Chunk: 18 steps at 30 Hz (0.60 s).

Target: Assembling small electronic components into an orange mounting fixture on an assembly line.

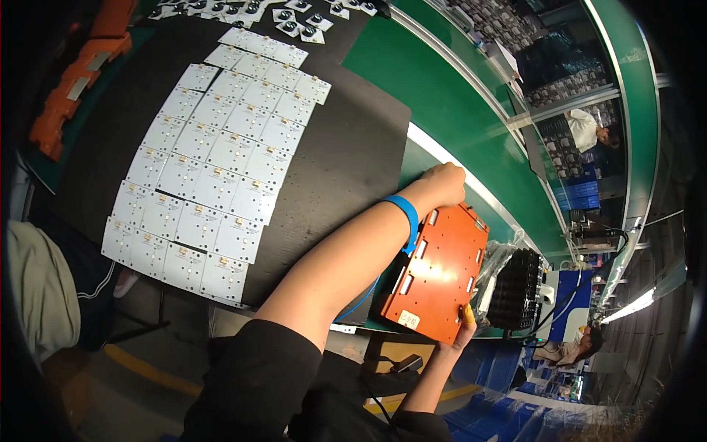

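Note:
An orange rectangular fixture plate (436, 272) with slots, small holes and a white label is tilted up off the bench between my two hands. My left hand (444, 184), with a blue strap on the wrist, is closed at its far edge; the fingertips are hidden. At its near right corner, my right hand (464, 331) grips the edge, a yellow cover on one finger. To the left, many white square circuit boards (199, 162) lie in rows on a black mat (342, 140).
Small white pieces with black round parts (298, 22) lie at the mat's far end. A stack of black trays (515, 287) and clear plastic wrap (490, 276) stand right of the plate. Orange fixtures (74, 88) sit at the far left. Two other people (585, 132) are at the right.

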Each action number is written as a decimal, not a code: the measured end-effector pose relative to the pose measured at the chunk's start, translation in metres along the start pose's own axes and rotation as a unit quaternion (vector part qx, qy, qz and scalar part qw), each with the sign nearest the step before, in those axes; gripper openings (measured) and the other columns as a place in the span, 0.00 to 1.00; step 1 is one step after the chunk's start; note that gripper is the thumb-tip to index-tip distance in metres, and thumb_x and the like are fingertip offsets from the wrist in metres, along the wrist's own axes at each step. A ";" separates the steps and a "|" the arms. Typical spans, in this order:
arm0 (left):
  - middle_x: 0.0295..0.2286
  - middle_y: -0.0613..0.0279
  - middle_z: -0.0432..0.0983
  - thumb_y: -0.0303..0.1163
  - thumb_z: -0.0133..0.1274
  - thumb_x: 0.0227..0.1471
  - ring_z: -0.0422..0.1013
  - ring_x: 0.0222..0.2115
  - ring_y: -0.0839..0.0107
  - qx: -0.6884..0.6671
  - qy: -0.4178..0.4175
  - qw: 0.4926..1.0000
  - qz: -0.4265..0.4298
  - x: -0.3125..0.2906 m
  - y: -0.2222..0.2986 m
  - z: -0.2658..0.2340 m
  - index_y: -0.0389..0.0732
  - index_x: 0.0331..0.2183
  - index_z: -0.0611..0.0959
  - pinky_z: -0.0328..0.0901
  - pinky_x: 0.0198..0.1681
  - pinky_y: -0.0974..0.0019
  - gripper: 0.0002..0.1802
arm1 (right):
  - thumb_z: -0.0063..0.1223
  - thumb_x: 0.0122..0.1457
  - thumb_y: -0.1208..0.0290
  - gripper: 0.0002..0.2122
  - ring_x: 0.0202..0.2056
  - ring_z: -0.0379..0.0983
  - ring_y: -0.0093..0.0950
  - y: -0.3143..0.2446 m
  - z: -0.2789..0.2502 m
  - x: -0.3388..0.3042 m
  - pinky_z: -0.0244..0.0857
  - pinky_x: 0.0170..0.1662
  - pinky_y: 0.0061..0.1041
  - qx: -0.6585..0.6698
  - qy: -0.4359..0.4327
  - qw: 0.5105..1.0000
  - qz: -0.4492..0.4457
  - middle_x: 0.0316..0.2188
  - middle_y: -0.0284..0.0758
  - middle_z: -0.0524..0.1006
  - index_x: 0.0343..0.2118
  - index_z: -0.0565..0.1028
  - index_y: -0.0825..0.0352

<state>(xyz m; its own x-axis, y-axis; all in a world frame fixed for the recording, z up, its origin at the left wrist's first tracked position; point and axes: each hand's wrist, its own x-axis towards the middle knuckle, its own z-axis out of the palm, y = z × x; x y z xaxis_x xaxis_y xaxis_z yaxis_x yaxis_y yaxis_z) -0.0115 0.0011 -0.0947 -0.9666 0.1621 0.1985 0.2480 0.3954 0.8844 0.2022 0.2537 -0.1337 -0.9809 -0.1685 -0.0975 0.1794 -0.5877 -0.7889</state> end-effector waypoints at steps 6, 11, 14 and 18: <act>0.25 0.34 0.75 0.29 0.49 0.39 0.74 0.30 0.42 -0.012 0.032 0.999 0.038 0.020 -0.024 0.029 0.30 0.24 0.82 0.69 0.36 0.51 0.12 | 0.52 0.52 0.73 0.23 0.50 0.69 0.39 0.002 0.018 0.008 0.62 0.55 0.39 -0.111 0.099 0.989 0.002 0.49 0.44 0.71 0.52 0.67 0.72; 0.24 0.35 0.75 0.26 0.48 0.40 0.75 0.29 0.44 -0.071 0.028 0.997 0.001 0.019 -0.017 0.024 0.31 0.23 0.82 0.69 0.36 0.52 0.10 | 0.49 0.52 0.69 0.23 0.50 0.68 0.40 0.006 0.030 0.000 0.62 0.55 0.39 -0.057 0.063 0.996 -0.031 0.49 0.45 0.70 0.52 0.67 0.73; 0.26 0.38 0.76 0.28 0.47 0.41 0.75 0.30 0.48 -0.112 0.014 0.992 -0.053 0.021 -0.012 0.016 0.32 0.24 0.82 0.70 0.35 0.54 0.11 | 0.47 0.53 0.67 0.24 0.49 0.69 0.39 0.007 0.024 -0.007 0.63 0.53 0.38 -0.051 0.035 0.997 -0.052 0.48 0.45 0.71 0.52 0.66 0.73; 0.26 0.39 0.77 0.32 0.50 0.44 0.75 0.31 0.48 -0.096 0.053 0.993 -0.052 0.017 -0.027 0.017 0.32 0.27 0.82 0.69 0.37 0.54 0.12 | 0.46 0.54 0.65 0.26 0.52 0.66 0.41 0.017 0.038 -0.014 0.61 0.55 0.39 0.015 -0.015 0.998 -0.051 0.52 0.45 0.67 0.56 0.61 0.72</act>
<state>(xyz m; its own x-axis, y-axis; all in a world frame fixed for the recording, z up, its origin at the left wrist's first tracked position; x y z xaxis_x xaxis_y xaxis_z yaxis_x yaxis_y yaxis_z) -0.0340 0.0086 -0.1221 -0.9901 0.0292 0.1372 0.1402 0.2239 0.9645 0.2215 0.2157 -0.1228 -0.9914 -0.1310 0.0008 0.0821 -0.6259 -0.7755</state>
